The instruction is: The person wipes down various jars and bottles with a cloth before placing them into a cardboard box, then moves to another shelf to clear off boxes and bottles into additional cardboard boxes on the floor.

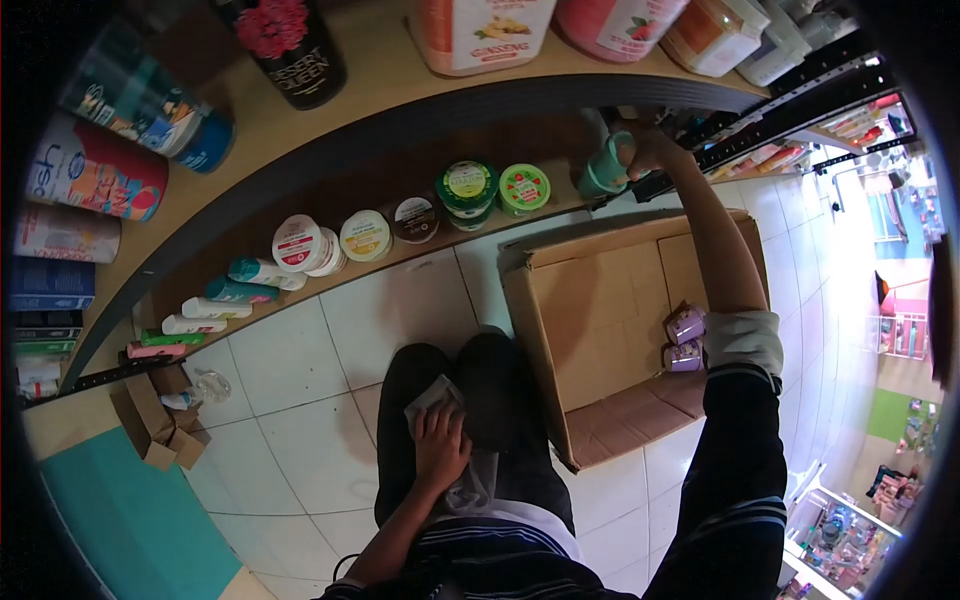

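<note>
On the lower shelf at the right end, my right hand [657, 152] reaches in, its fingers closed at the side of a teal jar [606, 168]; the fingertips are partly hidden. My left hand [440, 445] rests on my thigh, fingers curled over a thin grey cloth [478, 483]. Below my right arm stands an open cardboard box [590, 300] on the floor. Inside it, two purple containers [684, 356] lie against the right side. Nearest the teal jar on the shelf are a green-lidded tub [525, 188] and stacked green tubs [467, 188].
White-lidded tubs [297, 243] and several tubes [240, 290] line the lower shelf leftward. The upper shelf's dark curved edge [420, 110] overhangs them, with large bottles [485, 35] above. A small open carton [160, 420] sits on the tiled floor [300, 455] at left.
</note>
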`<state>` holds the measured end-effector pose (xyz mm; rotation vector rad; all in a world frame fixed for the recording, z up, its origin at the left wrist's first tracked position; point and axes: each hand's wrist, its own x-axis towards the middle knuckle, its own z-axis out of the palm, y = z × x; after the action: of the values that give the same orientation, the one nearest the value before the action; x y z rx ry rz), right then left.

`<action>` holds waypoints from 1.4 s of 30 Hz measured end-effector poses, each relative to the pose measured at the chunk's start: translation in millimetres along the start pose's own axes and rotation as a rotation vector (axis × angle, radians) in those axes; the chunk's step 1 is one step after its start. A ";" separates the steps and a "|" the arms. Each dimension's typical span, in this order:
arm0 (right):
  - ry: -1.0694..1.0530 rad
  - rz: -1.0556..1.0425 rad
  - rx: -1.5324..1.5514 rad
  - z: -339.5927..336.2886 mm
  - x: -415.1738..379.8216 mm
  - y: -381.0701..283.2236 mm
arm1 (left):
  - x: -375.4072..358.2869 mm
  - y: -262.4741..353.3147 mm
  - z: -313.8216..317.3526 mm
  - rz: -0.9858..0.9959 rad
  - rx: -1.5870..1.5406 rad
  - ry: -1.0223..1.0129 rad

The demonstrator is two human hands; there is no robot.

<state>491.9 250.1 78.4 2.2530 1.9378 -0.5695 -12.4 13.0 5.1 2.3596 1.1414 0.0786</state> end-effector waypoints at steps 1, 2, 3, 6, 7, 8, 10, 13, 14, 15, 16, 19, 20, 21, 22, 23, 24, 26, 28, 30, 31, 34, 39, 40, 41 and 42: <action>0.018 -0.009 0.046 -1.2 -3.1 -0.4 | 0.7 0.6 -0.6 0.008 0.002 -0.006; 0.036 -0.020 0.093 -0.6 -5.5 -2.5 | 0.7 1.2 -1.7 0.006 0.001 -0.006; 0.037 -0.014 0.099 2.0 -4.6 -2.1 | 0.6 1.1 -2.5 0.004 0.000 -0.005; -0.035 0.041 0.100 8.5 2.3 2.7 | 0.9 1.6 -2.5 -0.001 0.008 -0.035; -0.014 0.004 0.032 14.3 6.2 0.4 | 1.0 2.7 -2.6 0.016 0.012 -0.042; 0.066 -0.012 0.022 22.3 1.5 3.0 | 0.9 3.8 -3.1 -0.005 0.020 -0.047; 0.279 -0.026 0.046 34.8 -23.1 -11.5 | 1.2 4.5 -4.8 0.038 0.024 -0.091; 1.062 -0.027 0.323 60.9 -96.5 -75.1 | 2.8 7.2 -2.4 0.034 0.029 -0.058; 1.127 -0.011 0.472 71.5 -118.8 -86.7 | 2.3 7.1 -1.9 0.020 0.043 -0.065; 1.215 0.125 0.455 95.4 -138.9 -85.6 | 2.3 7.4 -1.3 0.000 0.058 -0.068; 1.297 0.262 0.438 127.0 -159.4 -76.8 | 2.9 8.5 -1.9 0.007 0.063 -0.079; 1.386 0.794 0.440 202.7 -213.8 -43.7 | 4.2 9.4 -3.8 0.000 0.082 -0.104; 1.350 0.977 0.360 228.7 -230.3 -23.0 | 3.8 8.4 -3.4 0.008 0.094 -0.099; 1.235 1.174 0.287 247.6 -246.4 -4.0 | 3.9 7.8 -2.3 0.014 0.104 -0.092; 1.109 1.360 0.213 261.3 -260.5 13.2 | 4.2 7.6 -1.3 0.020 0.108 -0.092; 1.110 1.364 0.218 270.5 -273.3 26.0 | 3.4 7.2 -1.5 0.010 0.093 -0.102; 0.867 1.449 0.159 278.6 -283.9 36.9 | 3.3 6.5 -2.0 0.000 0.080 -0.112; 0.618 1.521 0.104 292.6 -295.1 57.4 | 3.2 6.2 -2.2 -0.008 0.079 -0.118; 0.474 1.463 0.297 298.0 -299.4 67.7 | 4.9 8.3 -2.0 -0.019 0.074 -0.134; 0.469 1.441 0.321 296.8 -300.1 68.9 | 5.8 9.1 -2.7 -0.019 0.069 -0.132; 0.470 1.416 0.342 293.2 -300.5 64.4 | 5.5 7.7 -2.2 -0.021 0.072 -0.141; 0.517 1.300 0.339 293.9 -307.9 61.9 | 5.8 9.0 1.2 -0.016 0.077 -0.124; 0.521 1.182 0.476 294.5 -308.8 19.9 | 6.3 9.7 -4.4 -0.007 0.003 -0.092; 0.502 1.133 0.499 293.5 -306.5 6.6 | 6.4 9.5 -7.0 -0.019 0.007 -0.080; 0.505 1.115 0.504 291.3 -306.3 -6.3 | 6.8 8.8 -10.3 -0.024 -0.054 -0.093; 0.563 0.997 0.544 273.4 -305.2 -26.2 | 7.5 7.6 -14.1 -0.026 -0.113 -0.104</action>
<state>376.2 -117.9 -62.0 3.5396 0.5025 -0.3371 -5.9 20.6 19.6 2.2218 1.0891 0.0105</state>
